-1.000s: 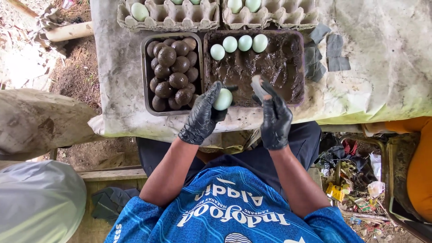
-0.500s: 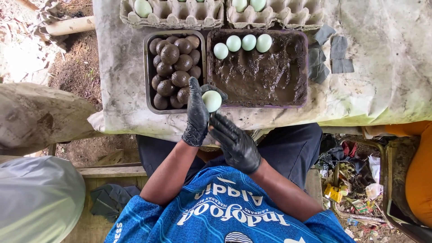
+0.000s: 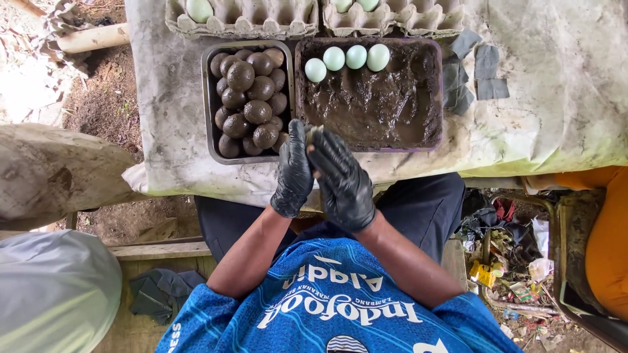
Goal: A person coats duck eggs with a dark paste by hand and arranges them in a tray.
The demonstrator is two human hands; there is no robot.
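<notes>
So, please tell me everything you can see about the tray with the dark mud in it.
The mud tray is a shallow rectangular pan with rounded corners and a thin dark rim. Wet, dark brown mud covers its floor, smeared unevenly. Four pale green eggs lie in a row in its far left corner. It rests flat on a stained whitish cloth, right beside a tray of mud-coated eggs. The gloved hands are at its near left corner; contact cannot be judged.

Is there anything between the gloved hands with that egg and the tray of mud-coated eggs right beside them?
Nothing visible does. The left hand and right hand are cupped around the egg, which is mostly hidden, right at the near corner of the tray of coated eggs. Only open table covering lies alongside it.
</notes>
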